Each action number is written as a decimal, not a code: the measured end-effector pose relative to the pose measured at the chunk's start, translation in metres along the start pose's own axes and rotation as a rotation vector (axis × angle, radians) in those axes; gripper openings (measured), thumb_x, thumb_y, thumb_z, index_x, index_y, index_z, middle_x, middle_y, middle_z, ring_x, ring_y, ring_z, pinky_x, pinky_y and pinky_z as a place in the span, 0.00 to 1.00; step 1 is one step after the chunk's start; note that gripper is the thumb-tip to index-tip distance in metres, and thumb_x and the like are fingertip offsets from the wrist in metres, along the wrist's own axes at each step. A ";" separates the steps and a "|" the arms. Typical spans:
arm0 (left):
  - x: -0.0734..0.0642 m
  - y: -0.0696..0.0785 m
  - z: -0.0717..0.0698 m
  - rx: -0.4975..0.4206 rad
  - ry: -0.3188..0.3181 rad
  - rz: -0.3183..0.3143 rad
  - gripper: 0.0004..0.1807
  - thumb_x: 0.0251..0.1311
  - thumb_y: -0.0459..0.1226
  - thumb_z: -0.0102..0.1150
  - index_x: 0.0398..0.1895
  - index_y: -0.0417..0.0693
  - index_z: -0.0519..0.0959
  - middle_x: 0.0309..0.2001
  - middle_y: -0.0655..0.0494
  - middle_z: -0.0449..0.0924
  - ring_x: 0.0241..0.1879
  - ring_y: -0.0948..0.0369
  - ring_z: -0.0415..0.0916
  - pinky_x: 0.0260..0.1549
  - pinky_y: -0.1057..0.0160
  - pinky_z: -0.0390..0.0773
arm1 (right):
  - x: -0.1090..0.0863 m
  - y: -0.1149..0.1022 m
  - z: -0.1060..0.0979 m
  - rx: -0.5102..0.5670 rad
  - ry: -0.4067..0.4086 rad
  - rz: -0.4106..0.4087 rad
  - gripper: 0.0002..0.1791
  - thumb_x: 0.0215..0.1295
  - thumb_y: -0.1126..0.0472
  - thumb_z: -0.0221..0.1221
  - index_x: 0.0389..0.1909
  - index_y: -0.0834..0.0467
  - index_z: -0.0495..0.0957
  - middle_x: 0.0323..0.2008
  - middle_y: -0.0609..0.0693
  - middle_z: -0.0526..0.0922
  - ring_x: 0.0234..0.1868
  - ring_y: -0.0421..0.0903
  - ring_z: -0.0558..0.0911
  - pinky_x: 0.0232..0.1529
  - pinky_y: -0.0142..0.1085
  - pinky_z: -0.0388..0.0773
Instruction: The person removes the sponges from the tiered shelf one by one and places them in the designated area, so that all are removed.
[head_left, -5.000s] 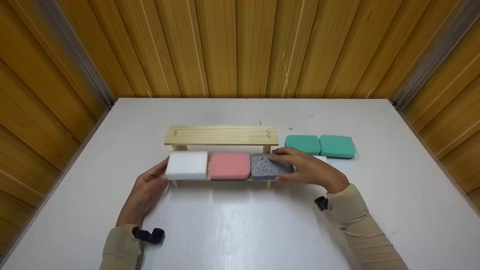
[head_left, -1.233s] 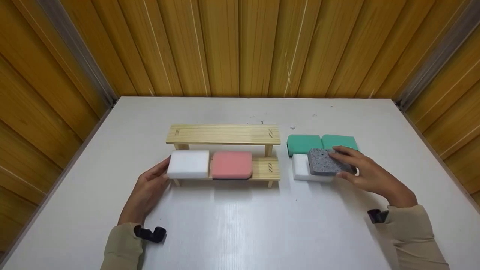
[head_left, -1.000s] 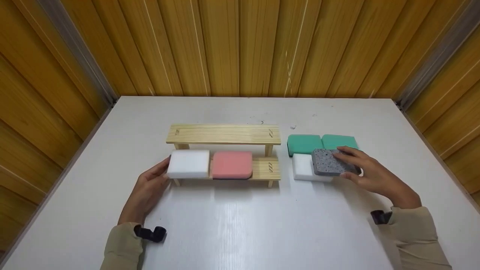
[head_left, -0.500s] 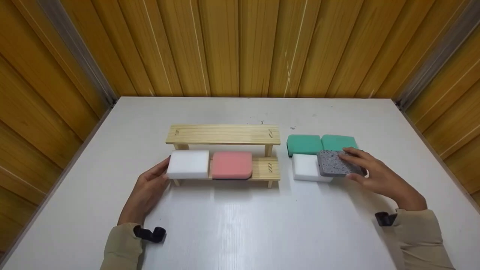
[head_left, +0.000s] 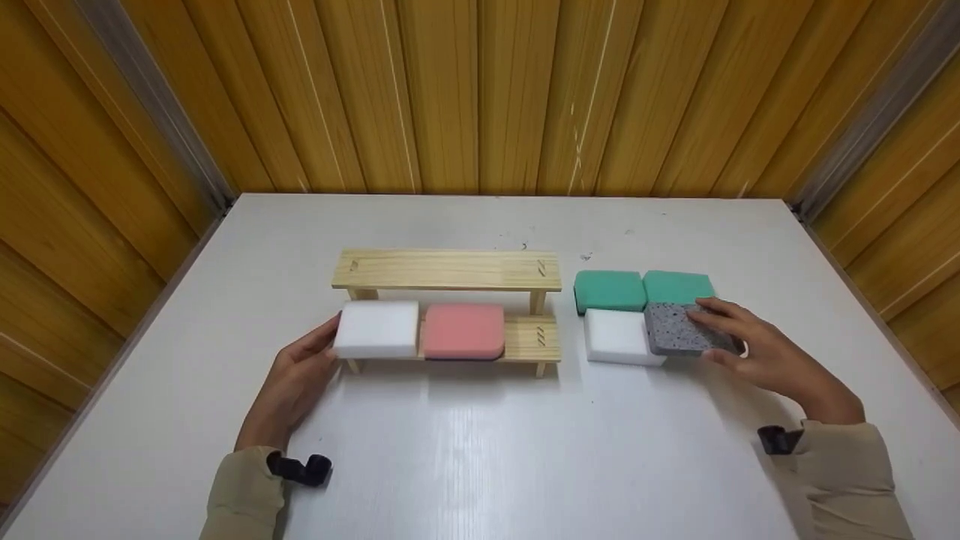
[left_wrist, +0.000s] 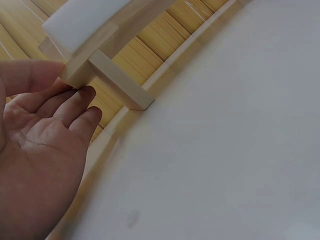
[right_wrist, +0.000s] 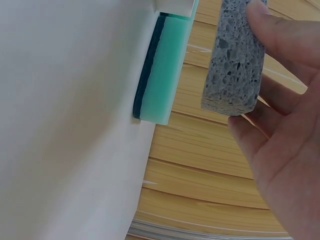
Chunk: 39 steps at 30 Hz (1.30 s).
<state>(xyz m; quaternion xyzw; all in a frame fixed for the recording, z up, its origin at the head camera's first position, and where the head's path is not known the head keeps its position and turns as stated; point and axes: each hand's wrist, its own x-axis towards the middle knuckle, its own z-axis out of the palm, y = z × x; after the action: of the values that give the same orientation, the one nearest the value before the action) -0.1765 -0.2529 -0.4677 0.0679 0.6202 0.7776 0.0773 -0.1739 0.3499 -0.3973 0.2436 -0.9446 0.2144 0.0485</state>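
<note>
My right hand [head_left: 772, 358] pinches a grey, pitted sponge [head_left: 679, 330] between thumb and fingers. In the right wrist view the grey sponge [right_wrist: 235, 60] hangs clear of the table. It is just right of a white block sponge [head_left: 619, 336] and in front of two green scouring sponges [head_left: 609, 289]. My left hand [head_left: 296, 382] holds the left end of the low tier of a wooden stand [head_left: 531, 337]; the left wrist view shows the thumb at the board's end [left_wrist: 80, 70] and fingers under it. On that tier sit another white sponge [head_left: 376, 328] and a pink scouring sponge [head_left: 464, 330].
The stand's upper tier [head_left: 446, 270] rises behind the lower one, bare on top. A white table [head_left: 465, 450] carries everything. Yellow wood-look panels [head_left: 480, 97] wall it at the back and sides.
My right hand has lifted the grey sponge off the right end of the lower tier and carried it rightward, past the white sponge on the table. The left hand has stayed at the stand.
</note>
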 end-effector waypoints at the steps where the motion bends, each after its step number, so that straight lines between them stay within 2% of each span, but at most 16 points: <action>1: 0.000 0.000 0.000 0.003 0.003 -0.006 0.34 0.65 0.29 0.52 0.74 0.39 0.54 0.77 0.50 0.48 0.76 0.55 0.44 0.65 0.72 0.63 | 0.000 0.001 0.000 0.001 -0.001 0.003 0.32 0.55 0.68 0.66 0.63 0.64 0.70 0.65 0.67 0.65 0.62 0.73 0.66 0.52 0.65 0.71; 6: 0.000 0.000 0.000 0.010 -0.001 -0.010 0.34 0.66 0.29 0.51 0.74 0.39 0.53 0.77 0.50 0.47 0.76 0.55 0.44 0.66 0.72 0.63 | -0.002 0.005 -0.001 -0.001 0.005 -0.002 0.32 0.55 0.68 0.66 0.63 0.64 0.70 0.65 0.67 0.65 0.62 0.73 0.66 0.53 0.62 0.72; 9: 0.000 0.000 0.000 0.005 0.000 -0.008 0.34 0.65 0.28 0.51 0.74 0.38 0.53 0.77 0.49 0.47 0.76 0.55 0.43 0.66 0.72 0.63 | -0.004 0.007 0.000 -0.011 0.023 -0.015 0.32 0.55 0.67 0.66 0.63 0.63 0.71 0.64 0.66 0.66 0.62 0.71 0.67 0.61 0.34 0.72; 11: 0.001 0.000 0.001 -0.005 0.006 -0.014 0.35 0.65 0.29 0.52 0.74 0.38 0.53 0.77 0.49 0.47 0.76 0.55 0.44 0.65 0.72 0.63 | -0.005 0.009 0.000 -0.011 0.037 -0.019 0.31 0.56 0.65 0.66 0.63 0.63 0.71 0.64 0.65 0.67 0.63 0.67 0.67 0.59 0.16 0.61; 13: 0.001 0.000 0.002 -0.006 0.012 -0.021 0.36 0.64 0.30 0.54 0.74 0.38 0.53 0.77 0.50 0.47 0.76 0.55 0.44 0.65 0.72 0.64 | -0.006 0.011 -0.001 -0.005 0.040 -0.015 0.31 0.57 0.64 0.66 0.63 0.62 0.71 0.64 0.65 0.67 0.63 0.67 0.67 0.54 0.08 0.50; 15: 0.001 0.000 0.002 0.000 0.015 -0.027 0.37 0.64 0.32 0.55 0.74 0.39 0.53 0.77 0.50 0.47 0.76 0.55 0.44 0.65 0.73 0.64 | -0.007 0.012 -0.001 -0.004 0.038 -0.004 0.31 0.58 0.63 0.65 0.63 0.62 0.71 0.64 0.65 0.67 0.63 0.68 0.67 0.56 0.11 0.55; 19: 0.001 0.000 0.001 -0.004 0.014 -0.023 0.37 0.64 0.31 0.55 0.74 0.38 0.53 0.77 0.49 0.47 0.76 0.55 0.44 0.65 0.73 0.64 | -0.008 0.014 -0.003 0.002 0.024 0.013 0.31 0.58 0.64 0.65 0.63 0.63 0.71 0.65 0.66 0.66 0.61 0.72 0.67 0.55 0.13 0.57; 23: 0.000 0.000 0.000 0.000 0.008 -0.015 0.36 0.64 0.30 0.54 0.74 0.38 0.53 0.77 0.49 0.47 0.76 0.54 0.44 0.65 0.73 0.64 | -0.009 0.016 -0.003 0.017 0.018 0.023 0.31 0.57 0.65 0.65 0.63 0.63 0.70 0.65 0.67 0.65 0.62 0.74 0.66 0.53 0.08 0.48; 29: 0.001 -0.001 -0.001 -0.001 0.004 -0.014 0.36 0.64 0.30 0.54 0.74 0.38 0.53 0.77 0.50 0.48 0.76 0.55 0.44 0.65 0.72 0.64 | -0.009 0.019 -0.002 0.032 0.011 0.016 0.31 0.58 0.65 0.64 0.64 0.63 0.69 0.65 0.68 0.64 0.62 0.75 0.64 0.52 0.06 0.43; 31: 0.001 -0.001 -0.002 -0.003 -0.004 -0.008 0.36 0.65 0.30 0.54 0.74 0.38 0.53 0.77 0.49 0.47 0.76 0.56 0.45 0.65 0.71 0.64 | -0.009 0.020 -0.003 0.028 0.003 0.020 0.31 0.58 0.65 0.64 0.64 0.63 0.69 0.66 0.69 0.63 0.62 0.75 0.64 0.53 0.07 0.44; 32: 0.001 -0.001 -0.002 -0.003 -0.008 -0.003 0.35 0.65 0.30 0.53 0.74 0.37 0.53 0.77 0.49 0.47 0.76 0.56 0.46 0.65 0.71 0.64 | -0.010 0.020 -0.003 0.023 -0.004 0.028 0.31 0.58 0.65 0.64 0.64 0.63 0.69 0.66 0.69 0.63 0.62 0.75 0.64 0.59 0.11 0.50; 33: 0.001 -0.002 -0.003 -0.002 -0.013 0.005 0.35 0.65 0.30 0.53 0.74 0.37 0.53 0.77 0.48 0.47 0.75 0.57 0.46 0.65 0.71 0.64 | -0.010 0.020 -0.004 0.021 -0.013 0.039 0.31 0.58 0.65 0.64 0.64 0.63 0.69 0.66 0.69 0.62 0.63 0.75 0.63 0.64 0.18 0.56; 35: 0.001 -0.002 -0.003 -0.003 -0.017 0.013 0.35 0.65 0.30 0.53 0.74 0.37 0.53 0.77 0.48 0.47 0.75 0.59 0.48 0.65 0.71 0.64 | -0.010 0.020 -0.005 0.025 -0.028 0.057 0.31 0.58 0.66 0.64 0.64 0.64 0.69 0.66 0.70 0.61 0.63 0.76 0.62 0.69 0.41 0.65; 37: 0.001 -0.002 -0.004 -0.004 -0.017 0.016 0.35 0.65 0.29 0.52 0.73 0.37 0.53 0.77 0.48 0.47 0.75 0.59 0.48 0.65 0.71 0.64 | -0.010 0.021 -0.005 0.029 -0.045 0.075 0.32 0.58 0.67 0.64 0.64 0.64 0.68 0.66 0.70 0.60 0.64 0.76 0.61 0.60 0.62 0.67; 38: 0.001 -0.003 -0.004 -0.003 -0.015 0.017 0.34 0.65 0.29 0.52 0.73 0.37 0.53 0.76 0.48 0.47 0.75 0.59 0.48 0.65 0.70 0.64 | -0.011 0.021 -0.005 0.030 -0.053 0.080 0.32 0.58 0.67 0.64 0.65 0.64 0.68 0.66 0.71 0.60 0.64 0.76 0.60 0.54 0.69 0.65; 39: 0.001 -0.003 -0.004 0.000 -0.015 0.015 0.34 0.65 0.29 0.52 0.73 0.37 0.53 0.77 0.48 0.47 0.75 0.58 0.47 0.65 0.71 0.64 | -0.011 0.022 -0.005 0.040 -0.052 0.079 0.32 0.58 0.67 0.64 0.65 0.64 0.68 0.66 0.71 0.60 0.64 0.76 0.60 0.60 0.62 0.67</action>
<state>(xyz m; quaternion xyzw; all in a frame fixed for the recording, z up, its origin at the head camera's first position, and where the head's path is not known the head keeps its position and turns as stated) -0.1778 -0.2555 -0.4710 0.0784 0.6189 0.7778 0.0761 -0.1750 0.3742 -0.4030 0.2125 -0.9500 0.2286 0.0107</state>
